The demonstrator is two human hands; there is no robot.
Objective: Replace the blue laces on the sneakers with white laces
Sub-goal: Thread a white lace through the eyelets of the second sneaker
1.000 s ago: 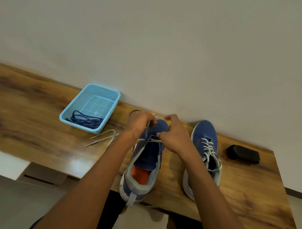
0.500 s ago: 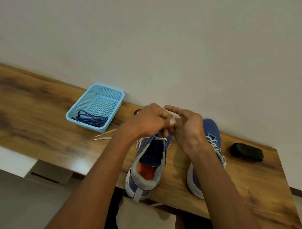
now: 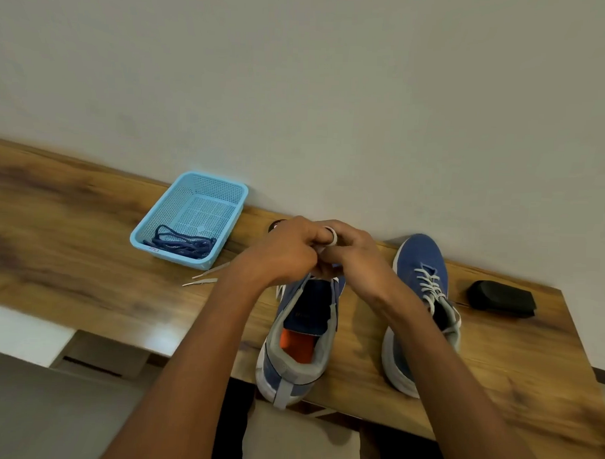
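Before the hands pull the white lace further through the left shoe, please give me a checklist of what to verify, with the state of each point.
1. Both hands on the white lace: left hand and right hand are curled at it: ok.
2. Which eyelet the lace enters: hidden by fingers: cannot tell.
3. Lace ends free on the table: ok.
4. Blue laces in the basket: ok.
5. Right shoe already laced white: ok.
6. Left shoe fully on the table: heel overhangs the edge: not ok.
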